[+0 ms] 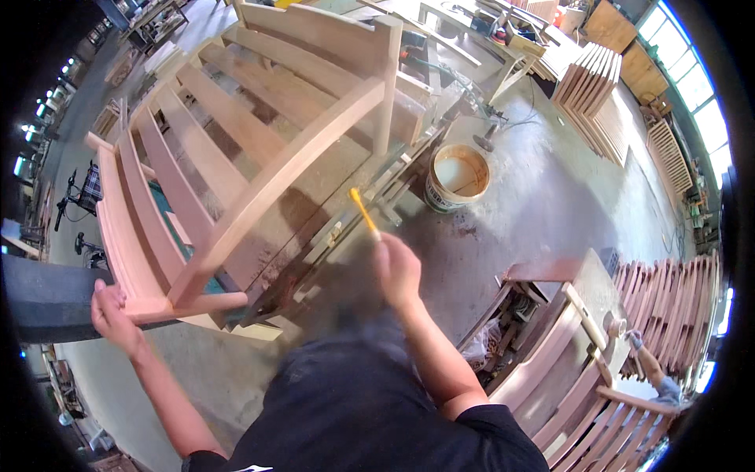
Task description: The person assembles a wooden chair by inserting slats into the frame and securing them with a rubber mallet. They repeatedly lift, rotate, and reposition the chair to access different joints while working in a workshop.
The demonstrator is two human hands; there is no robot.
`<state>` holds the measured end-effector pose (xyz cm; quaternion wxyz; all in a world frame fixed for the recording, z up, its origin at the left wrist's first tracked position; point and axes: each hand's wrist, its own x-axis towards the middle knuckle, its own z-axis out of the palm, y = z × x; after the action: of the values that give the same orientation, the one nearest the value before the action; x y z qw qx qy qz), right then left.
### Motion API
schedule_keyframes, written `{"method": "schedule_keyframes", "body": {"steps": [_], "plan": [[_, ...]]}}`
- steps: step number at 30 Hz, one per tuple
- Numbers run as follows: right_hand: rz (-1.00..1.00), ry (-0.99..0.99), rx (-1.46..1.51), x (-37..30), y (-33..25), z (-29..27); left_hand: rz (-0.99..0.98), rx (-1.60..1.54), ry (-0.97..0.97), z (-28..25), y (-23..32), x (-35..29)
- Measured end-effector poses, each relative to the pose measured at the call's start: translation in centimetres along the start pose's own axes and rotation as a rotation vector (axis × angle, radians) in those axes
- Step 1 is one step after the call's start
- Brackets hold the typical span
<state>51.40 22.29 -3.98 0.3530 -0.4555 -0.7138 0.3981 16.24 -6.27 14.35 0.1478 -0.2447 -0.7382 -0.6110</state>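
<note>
In the head view, my left grip [112, 315] is closed around the near left corner of the slatted frame [295, 161], fingers curled over the end of its pale rail. My right grip [399, 269] is closed on a yellow stick [362, 209], held in the air just off the near edge of the counter [318, 193]. The stick tilts up and to the left, its yellow end pointing toward the frame; my hand hides the other end, and I cannot tell what kind of tool it is.

The frame rests on the counter, its slats running side by side and a long curved rail slanting across nearest me. Its left end reaches past the counter's left edge, close to a dark beam [47, 299].

Off the counter's right edge, on the floor [543, 200], stands a bucket [458, 175] with pale liquid inside, well apart from my hand. Beyond it, slatted panels [591, 102] stand close together in a row.

At lower right, a co-worker's hand [634, 339] reaches in over another frame [609, 429], near a pile of wooden pieces [668, 307].
</note>
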Motion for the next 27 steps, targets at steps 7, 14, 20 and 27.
{"method": "schedule_keyframes", "body": {"steps": [7,14,20,27], "plan": [[-0.095,0.154,0.005,14.1,5.4,-5.3,-0.081,0.156,0.359,-0.7,-0.6,-1.0],[-0.166,0.215,0.225,29.4,9.1,-3.3,-0.189,0.138,0.534,1.0,1.0,-2.2],[0.099,-0.075,0.676,35.1,8.3,1.6,-0.371,0.061,0.203,1.5,-8.2,-12.1],[0.233,-0.383,0.786,35.6,8.6,7.2,-0.614,0.016,0.056,0.8,-20.3,-19.6]]}}
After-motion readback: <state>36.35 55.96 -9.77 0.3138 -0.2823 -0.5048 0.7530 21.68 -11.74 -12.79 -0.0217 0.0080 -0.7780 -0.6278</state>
